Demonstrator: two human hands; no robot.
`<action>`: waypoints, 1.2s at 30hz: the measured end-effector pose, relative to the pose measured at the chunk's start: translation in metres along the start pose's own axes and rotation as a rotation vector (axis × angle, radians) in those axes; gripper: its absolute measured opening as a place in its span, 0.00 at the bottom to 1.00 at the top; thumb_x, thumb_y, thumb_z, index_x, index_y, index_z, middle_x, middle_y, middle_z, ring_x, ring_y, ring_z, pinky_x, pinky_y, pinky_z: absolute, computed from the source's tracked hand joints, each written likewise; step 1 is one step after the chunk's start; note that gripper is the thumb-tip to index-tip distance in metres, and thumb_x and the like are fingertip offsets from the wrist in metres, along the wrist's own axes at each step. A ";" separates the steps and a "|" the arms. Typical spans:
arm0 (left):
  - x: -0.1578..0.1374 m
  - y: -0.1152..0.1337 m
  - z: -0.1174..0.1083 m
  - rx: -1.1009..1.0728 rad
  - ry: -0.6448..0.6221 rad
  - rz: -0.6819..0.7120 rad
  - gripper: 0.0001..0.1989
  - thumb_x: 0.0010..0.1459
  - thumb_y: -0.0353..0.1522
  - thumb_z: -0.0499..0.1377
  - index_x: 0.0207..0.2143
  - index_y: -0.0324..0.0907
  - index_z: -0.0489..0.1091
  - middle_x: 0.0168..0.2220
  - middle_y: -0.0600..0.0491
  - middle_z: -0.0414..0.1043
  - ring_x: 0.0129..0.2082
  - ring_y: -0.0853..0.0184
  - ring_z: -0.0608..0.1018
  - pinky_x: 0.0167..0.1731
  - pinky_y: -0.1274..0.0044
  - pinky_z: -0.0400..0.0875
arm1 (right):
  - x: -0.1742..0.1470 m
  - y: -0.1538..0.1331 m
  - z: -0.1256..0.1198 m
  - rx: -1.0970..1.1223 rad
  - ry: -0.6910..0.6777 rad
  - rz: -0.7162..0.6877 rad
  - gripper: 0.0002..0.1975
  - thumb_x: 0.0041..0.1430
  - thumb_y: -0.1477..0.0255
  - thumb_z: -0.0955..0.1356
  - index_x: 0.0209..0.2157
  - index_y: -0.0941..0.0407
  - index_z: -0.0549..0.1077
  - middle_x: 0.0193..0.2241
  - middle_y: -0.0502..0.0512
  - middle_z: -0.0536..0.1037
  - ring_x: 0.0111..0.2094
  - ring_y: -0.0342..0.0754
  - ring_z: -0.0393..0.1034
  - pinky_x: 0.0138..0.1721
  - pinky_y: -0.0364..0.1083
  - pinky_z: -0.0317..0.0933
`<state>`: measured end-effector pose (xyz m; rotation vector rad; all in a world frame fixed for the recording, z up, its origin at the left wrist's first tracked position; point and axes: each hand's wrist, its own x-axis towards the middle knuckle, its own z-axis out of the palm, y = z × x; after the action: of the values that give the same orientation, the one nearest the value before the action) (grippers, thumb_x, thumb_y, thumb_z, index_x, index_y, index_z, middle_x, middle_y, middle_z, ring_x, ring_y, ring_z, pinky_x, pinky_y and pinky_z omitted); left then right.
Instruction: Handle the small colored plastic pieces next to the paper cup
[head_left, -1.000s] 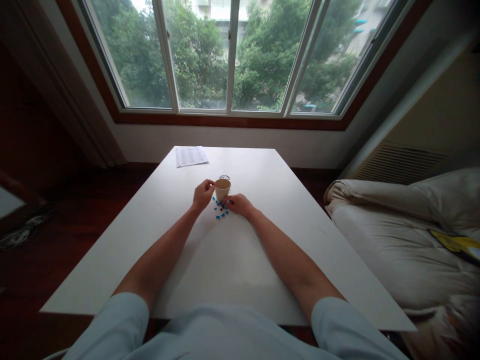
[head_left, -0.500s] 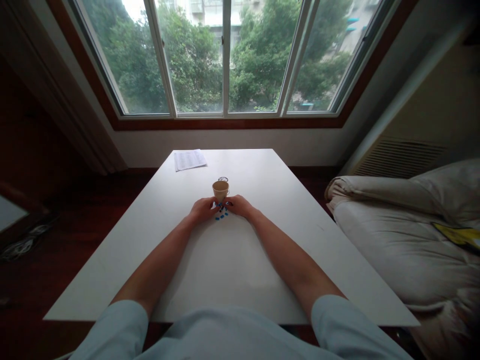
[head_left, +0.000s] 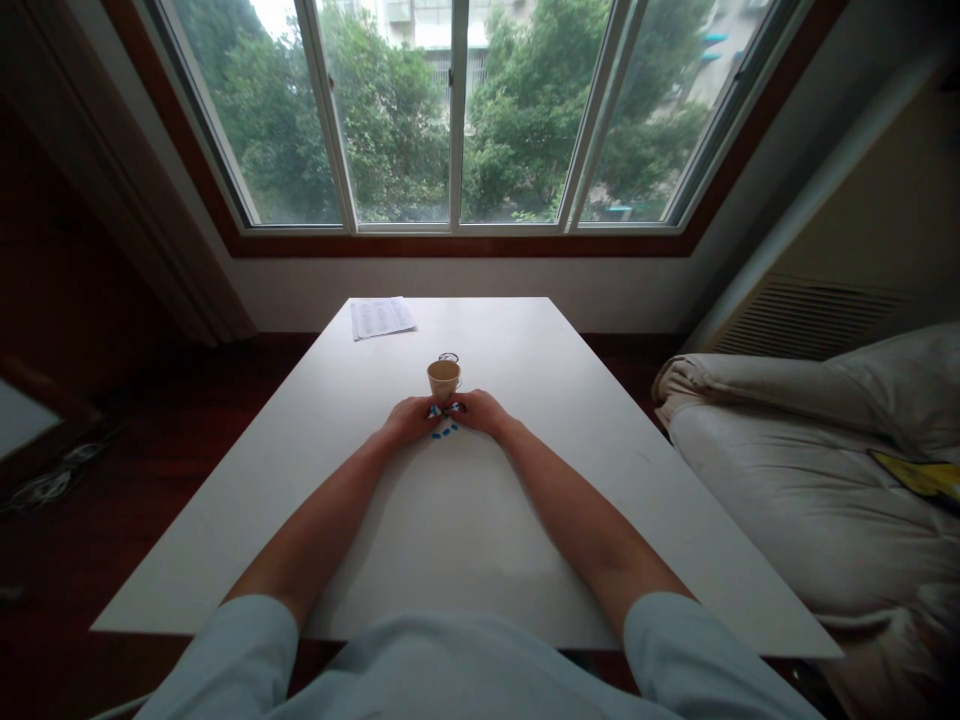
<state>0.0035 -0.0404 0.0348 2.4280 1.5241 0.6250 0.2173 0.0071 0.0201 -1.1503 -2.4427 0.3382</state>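
My left hand (head_left: 411, 417) and my right hand (head_left: 478, 410) meet over the white table, just on the near side of a tan paper-like cup (head_left: 444, 382). The cup stands upright with its mouth toward me, and its inside looks bare as far as I can see. Fingers of both hands are bent together in a pinch around small blue pieces; what exactly they grip is too small to make out. Several little blue pieces (head_left: 445, 432) lie loose on the table just below the fingertips. Behind the cup, a thin dark loop (head_left: 448, 357) shows partly.
Printed sheets of paper (head_left: 382, 318) lie at the table's far left corner. A white table (head_left: 465, 540) spreads under both forearms. On the right stands a pale cushioned sofa (head_left: 765, 480), with a yellow item (head_left: 926, 478) on it. Cables (head_left: 52, 485) lie on the floor at left.
The view has shifted slightly. Both hands stay in nearly the same place before the cup, with only small finger movements among the blue pieces.
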 end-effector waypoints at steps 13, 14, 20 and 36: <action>-0.001 0.002 -0.003 0.098 -0.024 -0.041 0.14 0.59 0.39 0.56 0.45 0.50 0.76 0.32 0.54 0.76 0.30 0.65 0.74 0.30 0.76 0.60 | -0.002 -0.015 -0.011 -0.134 -0.122 0.039 0.13 0.61 0.65 0.67 0.46 0.49 0.78 0.34 0.49 0.80 0.34 0.43 0.71 0.36 0.39 0.54; -0.001 0.003 -0.003 0.097 -0.024 -0.041 0.15 0.59 0.39 0.56 0.46 0.50 0.75 0.32 0.54 0.76 0.31 0.65 0.74 0.30 0.76 0.60 | -0.003 -0.015 -0.012 -0.132 -0.126 0.042 0.13 0.61 0.65 0.67 0.46 0.49 0.78 0.34 0.49 0.80 0.34 0.43 0.71 0.36 0.39 0.54; 0.000 0.002 -0.002 0.113 -0.039 -0.064 0.13 0.60 0.40 0.55 0.43 0.49 0.77 0.31 0.53 0.76 0.31 0.65 0.75 0.31 0.76 0.61 | -0.003 -0.015 -0.013 -0.123 -0.137 0.033 0.13 0.61 0.65 0.66 0.45 0.50 0.78 0.34 0.49 0.79 0.34 0.42 0.70 0.35 0.39 0.54; 0.002 0.004 -0.004 0.184 -0.027 -0.112 0.13 0.63 0.40 0.53 0.41 0.49 0.77 0.38 0.51 0.79 0.38 0.63 0.78 0.37 0.76 0.65 | 0.001 -0.027 -0.018 -0.268 -0.216 0.097 0.14 0.63 0.62 0.64 0.47 0.47 0.76 0.39 0.51 0.80 0.40 0.47 0.72 0.38 0.41 0.57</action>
<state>0.0058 -0.0407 0.0401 2.4467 1.7631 0.4463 0.2072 -0.0087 0.0468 -1.4125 -2.6878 0.1731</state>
